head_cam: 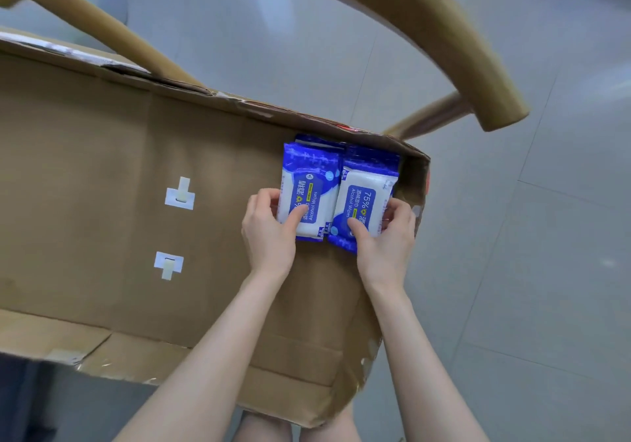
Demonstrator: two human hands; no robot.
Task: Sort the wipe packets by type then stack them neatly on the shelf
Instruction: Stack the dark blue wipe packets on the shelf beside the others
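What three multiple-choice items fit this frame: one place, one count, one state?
1. Where in the cardboard box do the wipe packets lie?
A. right end
B. left end
C. middle
2. How many white tape tabs are on the cardboard?
A. one
B. two
C. four
3. What is the left hand doing?
A. hanging idle
B. pressing a tab
C. gripping a packet
Key: 1A, they sit against the right end wall; 2B, two tabs show left of the hands; 3C, its fingers and thumb curl round a packet, like the right hand.
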